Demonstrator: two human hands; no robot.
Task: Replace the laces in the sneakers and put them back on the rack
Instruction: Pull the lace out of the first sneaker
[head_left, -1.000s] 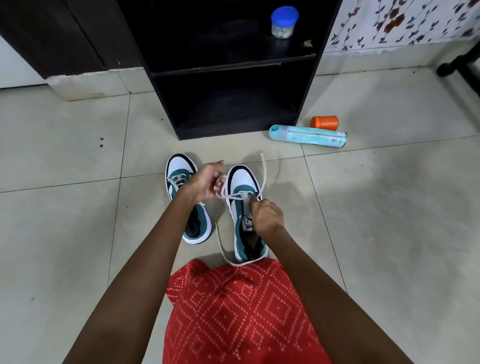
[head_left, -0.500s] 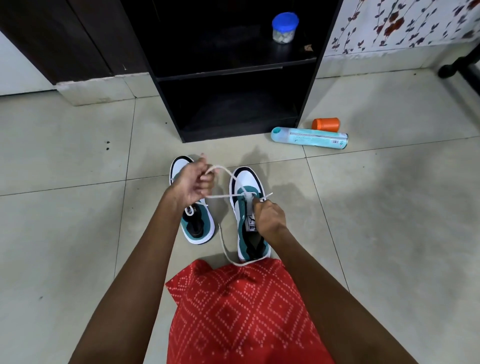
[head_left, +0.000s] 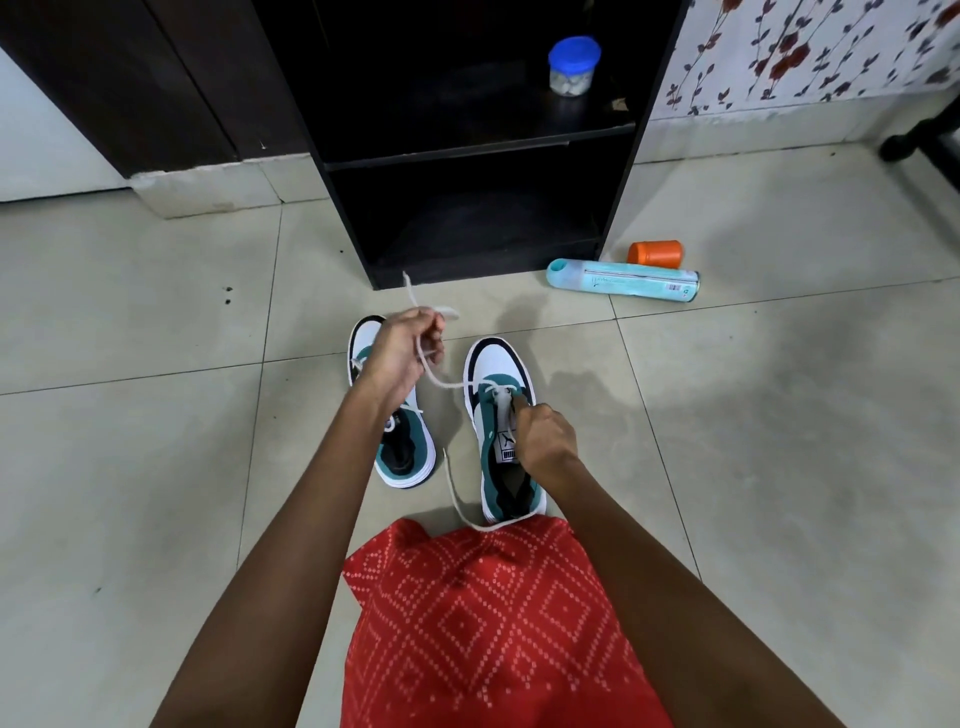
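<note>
A: Lace (head_left: 441, 382) runs from the right sneaker (head_left: 496, 364), on the floor (head_left: 156, 467) nr the rack (head_left: 467, 156), up to our left hand (head_left: 402, 353), fingers curled round it.
B: Right hand (head_left: 545, 441)?
A: Curled at the tongue (head_left: 503, 415); can't tell its grip. We pull slow & even, shoe pinned.

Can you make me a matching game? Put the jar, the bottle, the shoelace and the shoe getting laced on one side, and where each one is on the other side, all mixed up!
Things
1. blue-lidded jar
2. light blue bottle
3. white lace
4. sneaker being laced

Places
A. pinched in the left hand, held up
B. on the floor, under the right hand
C. on the rack shelf
D. lying on its side on the floor, right of the rack

Pairs: 1-C, 2-D, 3-A, 4-B
</note>
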